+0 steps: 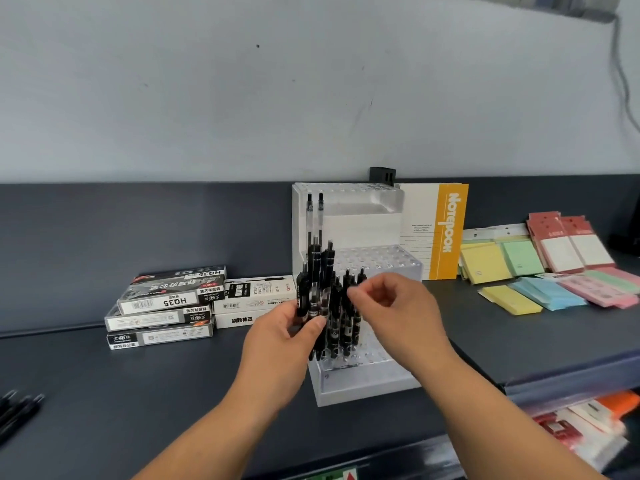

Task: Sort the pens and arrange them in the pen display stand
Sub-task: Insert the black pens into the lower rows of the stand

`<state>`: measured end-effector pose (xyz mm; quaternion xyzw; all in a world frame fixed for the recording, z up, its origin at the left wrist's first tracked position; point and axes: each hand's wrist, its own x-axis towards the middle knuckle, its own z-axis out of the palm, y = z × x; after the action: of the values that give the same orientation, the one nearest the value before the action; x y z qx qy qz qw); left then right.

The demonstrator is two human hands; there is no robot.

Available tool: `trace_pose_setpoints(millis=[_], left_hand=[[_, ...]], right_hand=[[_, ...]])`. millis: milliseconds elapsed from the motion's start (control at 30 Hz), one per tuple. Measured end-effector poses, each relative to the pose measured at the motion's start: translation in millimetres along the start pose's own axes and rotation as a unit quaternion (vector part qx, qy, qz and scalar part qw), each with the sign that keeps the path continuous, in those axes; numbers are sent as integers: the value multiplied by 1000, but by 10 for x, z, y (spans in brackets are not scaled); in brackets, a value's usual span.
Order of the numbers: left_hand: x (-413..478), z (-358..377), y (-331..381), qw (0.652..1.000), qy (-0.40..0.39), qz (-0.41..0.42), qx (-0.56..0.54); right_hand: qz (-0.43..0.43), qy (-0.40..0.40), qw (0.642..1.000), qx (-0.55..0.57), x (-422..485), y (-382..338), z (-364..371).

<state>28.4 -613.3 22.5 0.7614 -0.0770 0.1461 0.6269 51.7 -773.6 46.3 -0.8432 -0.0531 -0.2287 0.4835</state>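
Left hand (287, 329) grips black pens (316, 282) at frame centre.
White pen display stand (367, 381) has clear holed tiers; right hand (398, 306) is nearly closed by standing pens (343, 320), hold unclear.

"Notebook" on notebook (449, 230), "HQ35" on pen box (173, 295)

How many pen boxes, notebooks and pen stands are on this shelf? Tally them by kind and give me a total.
Pen boxes: 5
Notebook: 1
Pen stand: 1
Total: 7
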Motion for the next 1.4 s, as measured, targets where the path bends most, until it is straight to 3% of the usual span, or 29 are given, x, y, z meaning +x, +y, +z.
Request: trace_pose_setpoints(millis=[133, 400, 500, 733, 1200, 1400], left_hand=[[2, 65, 43, 999, -9, 20, 28], [27, 252, 84, 999, -25, 18, 40], [30, 331, 139, 999, -24, 28, 20], [49, 302, 100, 999, 32, 39, 5], [14, 276, 29, 999, 41, 23, 0], [3, 281, 16, 999, 40, 23, 9]], right_hand=[[23, -42, 991, 126, -11, -189, -81], [37, -46, 988, 144, 18, -134, -193], [30, -57, 990, 126, 41, -94, -227], [-20, -1, 998, 59, 166, 51, -301], [-18, -74, 996, -43, 211, 221, -73], [-8, -65, 994, -92, 155, 289, 16]])
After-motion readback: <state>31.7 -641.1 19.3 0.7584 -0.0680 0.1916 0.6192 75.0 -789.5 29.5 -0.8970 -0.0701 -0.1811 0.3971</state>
